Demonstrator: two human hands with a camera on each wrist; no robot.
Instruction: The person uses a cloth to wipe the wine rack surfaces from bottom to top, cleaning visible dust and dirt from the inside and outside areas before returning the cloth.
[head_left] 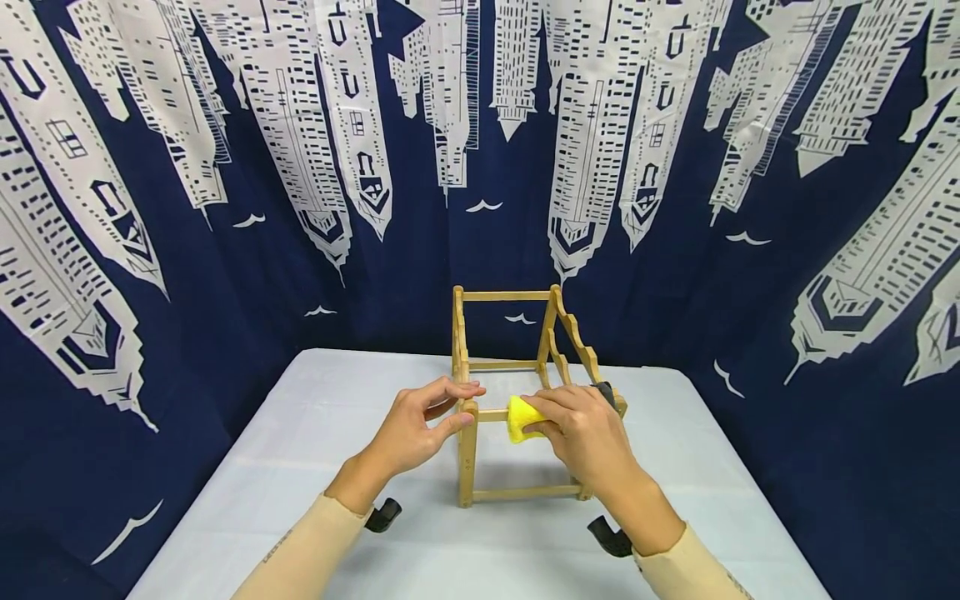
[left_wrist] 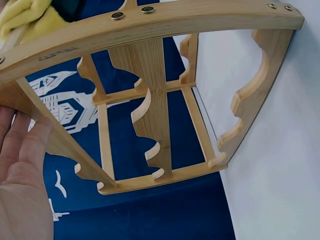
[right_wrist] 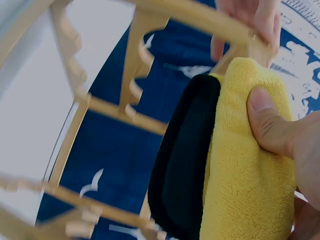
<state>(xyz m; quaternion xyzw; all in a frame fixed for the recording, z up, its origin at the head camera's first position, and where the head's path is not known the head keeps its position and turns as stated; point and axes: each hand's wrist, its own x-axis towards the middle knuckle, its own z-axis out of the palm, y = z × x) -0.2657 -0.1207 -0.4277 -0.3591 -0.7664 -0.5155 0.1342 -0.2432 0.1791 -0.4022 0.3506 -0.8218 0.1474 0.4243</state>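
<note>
There is room over the worktop [head_left: 315, 417] left and right of the rack [head_left: 467, 458] and below its upper front rail [head_left: 492, 415], but notched slats [head_left: 574, 328] obstruct its right side and right hand [head_left: 588, 433] and cloth [head_left: 519, 423] block that rail.

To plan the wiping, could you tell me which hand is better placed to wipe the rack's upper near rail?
Probably the right hand: it grips the yellow cloth at that rail. The left hand, at the near left corner of the wooden rack, holds no cloth, so steadying might suit it better.
</note>
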